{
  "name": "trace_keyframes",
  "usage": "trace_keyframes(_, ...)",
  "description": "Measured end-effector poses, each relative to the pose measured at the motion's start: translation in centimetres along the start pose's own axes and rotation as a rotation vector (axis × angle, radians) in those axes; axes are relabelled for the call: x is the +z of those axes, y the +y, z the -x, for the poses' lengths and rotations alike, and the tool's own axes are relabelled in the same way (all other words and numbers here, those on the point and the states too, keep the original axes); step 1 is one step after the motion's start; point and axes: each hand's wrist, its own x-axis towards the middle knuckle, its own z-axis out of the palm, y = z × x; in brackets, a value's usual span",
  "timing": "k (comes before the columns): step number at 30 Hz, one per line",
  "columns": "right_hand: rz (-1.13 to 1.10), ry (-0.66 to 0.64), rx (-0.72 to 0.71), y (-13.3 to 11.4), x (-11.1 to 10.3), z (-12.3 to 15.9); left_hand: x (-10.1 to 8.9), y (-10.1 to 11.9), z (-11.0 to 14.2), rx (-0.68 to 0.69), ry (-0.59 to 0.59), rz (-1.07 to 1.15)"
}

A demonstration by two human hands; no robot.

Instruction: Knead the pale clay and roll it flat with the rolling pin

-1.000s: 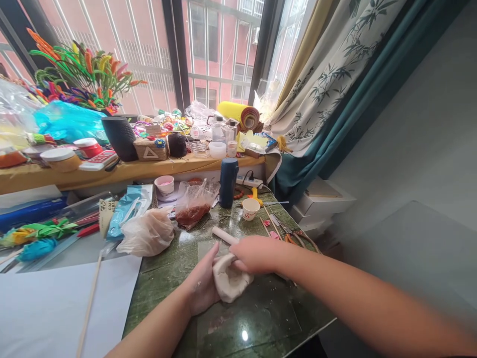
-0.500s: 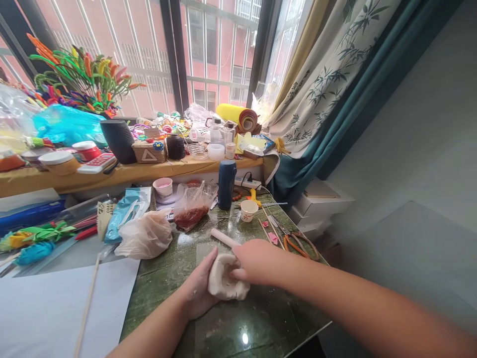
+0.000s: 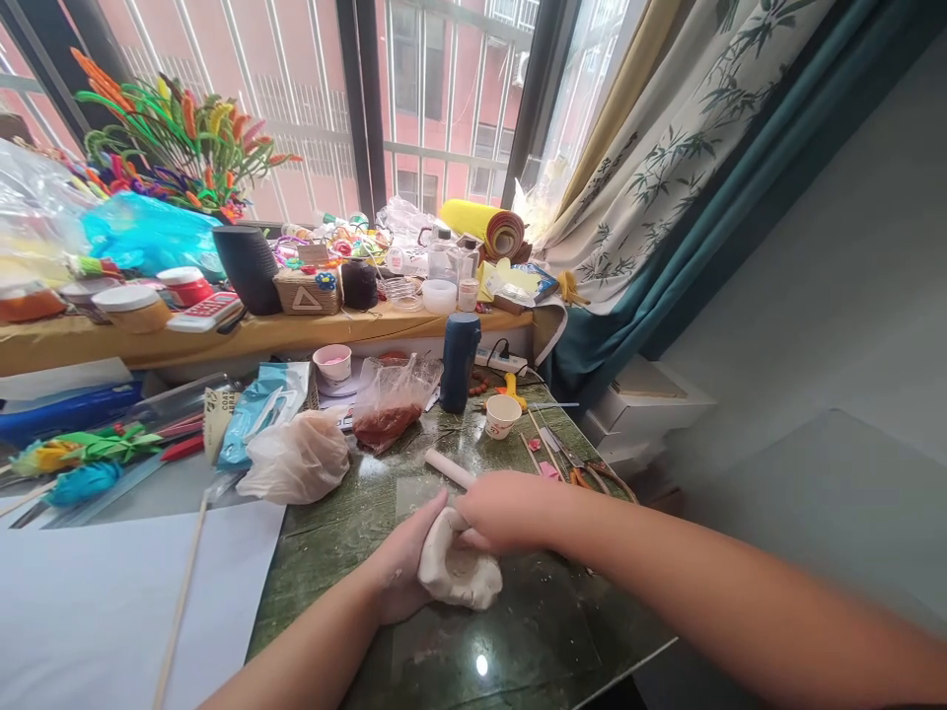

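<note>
Clay (image 3: 459, 572), a pale lump hollowed on top, sits on the green glossy bench (image 3: 518, 641) near its front edge, held between both hands. Left hand (image 3: 403, 572) is cupped against the lump's left side, palm inward, thumb raised along the rim; forearm enters from the lower left. Right hand (image 3: 507, 508) lies palm down over the far rim, fingers curled into the hollow and gripping the wall; forearm runs in from the lower right, level with the bench. Both hands are closed on the clay, not released.

A pale roller (image 3: 448, 465) lies just behind the right hand, angled away to the left. Scissors (image 3: 592, 473) and thin sticks lie to the right of the hands. A paper cup (image 3: 501, 415) and a dark blue bottle (image 3: 459, 362) stand further back, apart from each other. Two plastic bags (image 3: 296, 459) rest to the left of the roller. A white sheet (image 3: 89, 602) covers the bench's left part, a long stick across it.

A cluttered sill (image 3: 244, 340) runs behind, below a barred window (image 3: 436, 99). Curtains (image 3: 666, 148) hang at right.
</note>
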Motion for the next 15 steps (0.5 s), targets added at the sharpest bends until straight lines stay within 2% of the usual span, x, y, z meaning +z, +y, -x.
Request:
trace_keyframes(3, -0.018, 0.028, 0.017, 0.2, 0.3, 0.2, 0.1, 0.0, -0.1, -0.019, 0.017, -0.009)
trace_keyframes(7, 0.020, 0.137, -0.018, -0.3, -0.4, 0.5, 0.3, 0.3, -0.1, -0.025, -0.049, 0.003)
trace_keyframes(11, 0.094, 0.115, -0.151, -0.9, -0.5, 0.0, 0.3, 0.6, 0.1, -0.061, -0.092, 0.020)
trace_keyframes(15, 0.108, 0.115, -0.183, -0.5, 0.1, -0.7, 0.0, 0.5, 0.1, -0.114, -0.113, 0.008)
